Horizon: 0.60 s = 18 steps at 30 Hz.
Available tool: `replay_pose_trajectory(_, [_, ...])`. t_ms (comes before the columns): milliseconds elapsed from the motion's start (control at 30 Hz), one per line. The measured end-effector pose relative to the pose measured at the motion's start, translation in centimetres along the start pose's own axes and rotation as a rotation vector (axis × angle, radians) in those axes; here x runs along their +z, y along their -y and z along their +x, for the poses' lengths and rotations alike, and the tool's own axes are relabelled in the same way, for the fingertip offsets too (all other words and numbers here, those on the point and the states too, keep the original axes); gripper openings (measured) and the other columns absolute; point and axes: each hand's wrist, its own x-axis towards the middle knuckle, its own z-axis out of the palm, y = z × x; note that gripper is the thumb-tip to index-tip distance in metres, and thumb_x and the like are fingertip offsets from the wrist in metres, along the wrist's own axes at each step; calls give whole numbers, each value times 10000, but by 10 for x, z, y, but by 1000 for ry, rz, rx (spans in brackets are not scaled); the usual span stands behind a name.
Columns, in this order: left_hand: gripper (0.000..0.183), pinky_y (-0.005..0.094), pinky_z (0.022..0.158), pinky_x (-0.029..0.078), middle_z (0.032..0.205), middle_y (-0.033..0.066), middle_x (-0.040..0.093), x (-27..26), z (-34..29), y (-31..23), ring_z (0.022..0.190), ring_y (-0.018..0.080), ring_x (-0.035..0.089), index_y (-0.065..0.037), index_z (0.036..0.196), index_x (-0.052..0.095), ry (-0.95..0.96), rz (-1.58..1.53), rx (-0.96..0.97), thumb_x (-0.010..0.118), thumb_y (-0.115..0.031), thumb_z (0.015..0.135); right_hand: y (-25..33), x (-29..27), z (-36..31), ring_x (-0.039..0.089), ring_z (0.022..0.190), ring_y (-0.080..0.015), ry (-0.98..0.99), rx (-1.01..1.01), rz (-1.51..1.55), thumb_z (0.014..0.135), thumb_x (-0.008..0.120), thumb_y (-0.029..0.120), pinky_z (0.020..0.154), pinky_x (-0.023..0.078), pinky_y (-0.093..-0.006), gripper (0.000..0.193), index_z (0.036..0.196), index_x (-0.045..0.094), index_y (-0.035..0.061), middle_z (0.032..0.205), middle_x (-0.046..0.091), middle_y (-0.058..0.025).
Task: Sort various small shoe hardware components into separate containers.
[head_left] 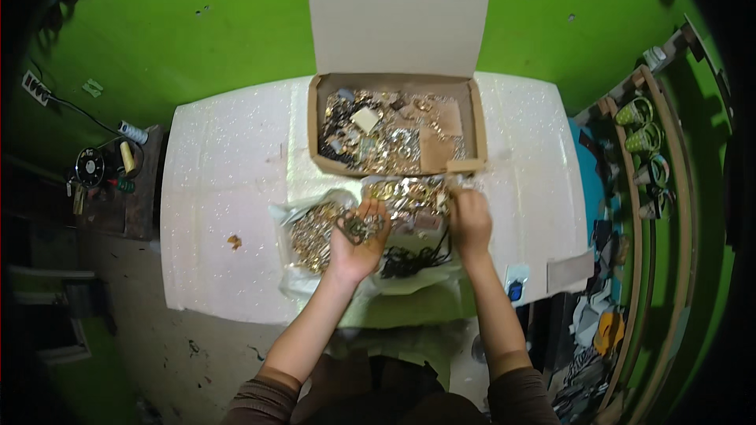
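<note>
My left hand (361,252) is turned palm up and cupped. Several small metal pieces (359,227), ring- or buckle-like in outline, lie in it. Just beside it on the left is a clear plastic bag full of small shiny metal fittings (310,238). My right hand (471,219) is closed with its fingers pointing down, at the right edge of a second heap of gold and silver metal fittings (409,195); what its fingertips hold is hidden. Between my hands, nearer to me, lies a tangle of black cord (413,262).
An open cardboard box (479,122) with sorted-looking metal fittings stands behind my hands, its lid (398,27) raised against the green wall. The sparkly white tabletop (224,189) carries a brown scrap (235,242) at left, a blue object (516,290) and a grey block (570,271) at right.
</note>
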Motion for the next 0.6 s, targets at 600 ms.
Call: replay_pose_trajectory(600, [226, 373, 885, 433, 923, 80, 563, 12, 2, 50, 929, 208, 545, -11, 929, 527, -159, -65, 315, 368, -161, 871, -36, 0, 4, 539, 875, -259, 252, -140, 260, 752, 559, 64, 725, 462, -324, 234, 984, 556, 31, 949, 555, -105])
